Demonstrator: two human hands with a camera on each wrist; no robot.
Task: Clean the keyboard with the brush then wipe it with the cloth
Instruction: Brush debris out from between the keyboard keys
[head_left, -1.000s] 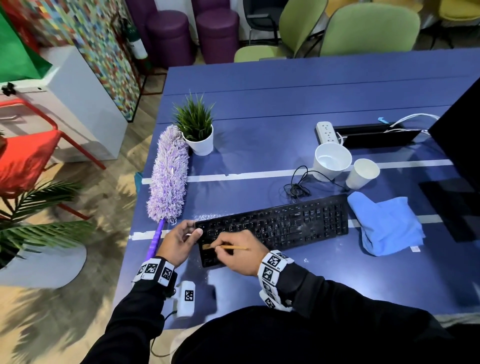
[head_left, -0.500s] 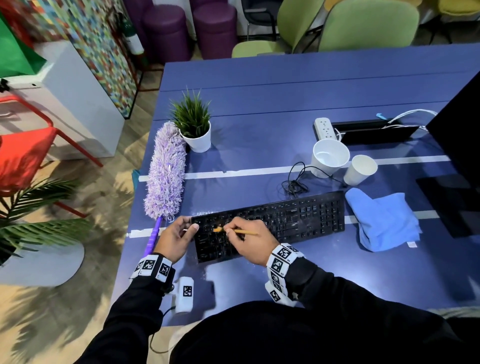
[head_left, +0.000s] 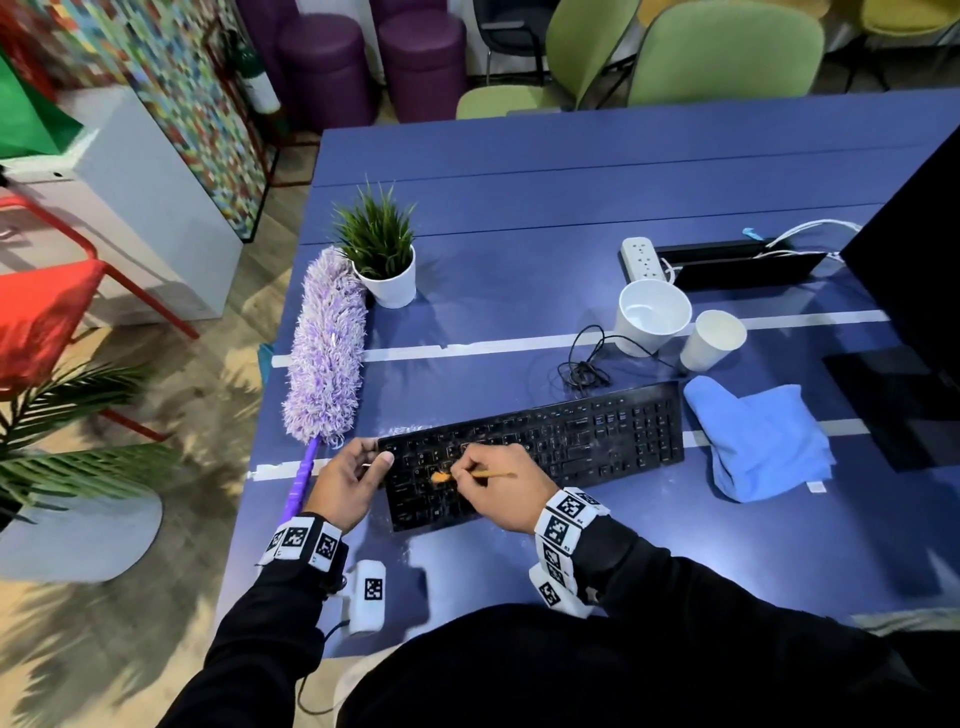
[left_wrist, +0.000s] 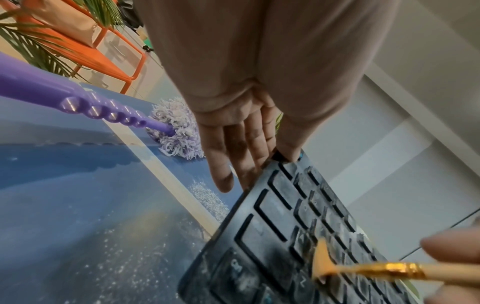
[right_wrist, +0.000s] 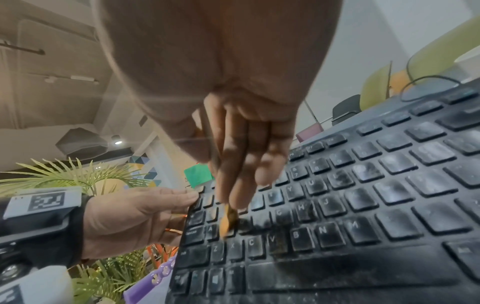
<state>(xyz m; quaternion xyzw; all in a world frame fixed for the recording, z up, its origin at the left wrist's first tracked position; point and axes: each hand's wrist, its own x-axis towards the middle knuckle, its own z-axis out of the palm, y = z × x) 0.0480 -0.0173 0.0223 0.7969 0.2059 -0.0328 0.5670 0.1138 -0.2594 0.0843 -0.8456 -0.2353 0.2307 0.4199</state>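
Jutting from the right hand (head_left: 498, 491) grip, the brush (left_wrist: 384, 269) touches the keyboard (head_left: 597, 436)

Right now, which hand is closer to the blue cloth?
Right. The right hand is over the keyboard's left half; the left hand holds its left end, farther from the cloth beyond the right end.

Dusty plastic, soft cloth, a glint of metal.
The keyboard (head_left: 571, 441) is matt black plastic filmed with pale dust; the brush (left_wrist: 376, 269) has a wooden handle and glossy gold metal ferrule; the cloth (head_left: 758, 436) looks soft, the duster (head_left: 324, 353) fluffy.
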